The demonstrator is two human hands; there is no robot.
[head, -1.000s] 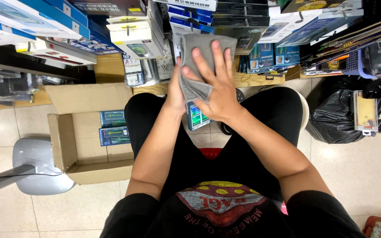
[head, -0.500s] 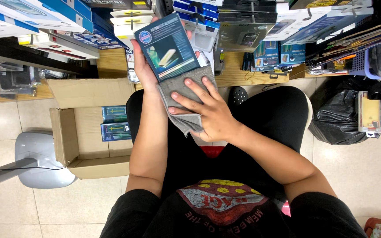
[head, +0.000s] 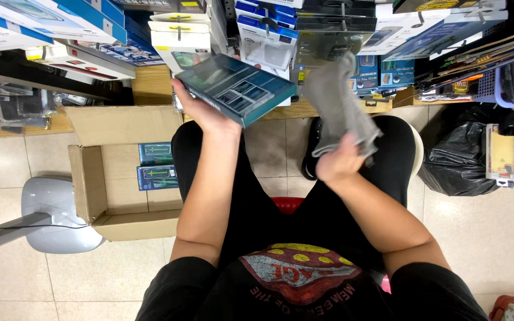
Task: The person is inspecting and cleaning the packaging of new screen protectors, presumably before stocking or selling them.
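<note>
Near the upper middle of the frame the left hand (head: pixel 204 112) grips a flat dark teal product box (head: pixel 236 88) from below, fingers clamped on its edge, while right of centre the right hand (head: pixel 339 161) pinches a hanging grey cloth (head: pixel 340 107), with an open cardboard carton (head: pixel 99 196) on the floor at left.

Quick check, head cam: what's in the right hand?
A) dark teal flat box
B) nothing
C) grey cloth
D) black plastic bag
C: the right hand grips a grey cloth that stands up from its fingers, while the dark teal flat box rests in the left hand, and the black bag lies on the floor out to the right, touched by neither hand.
</note>
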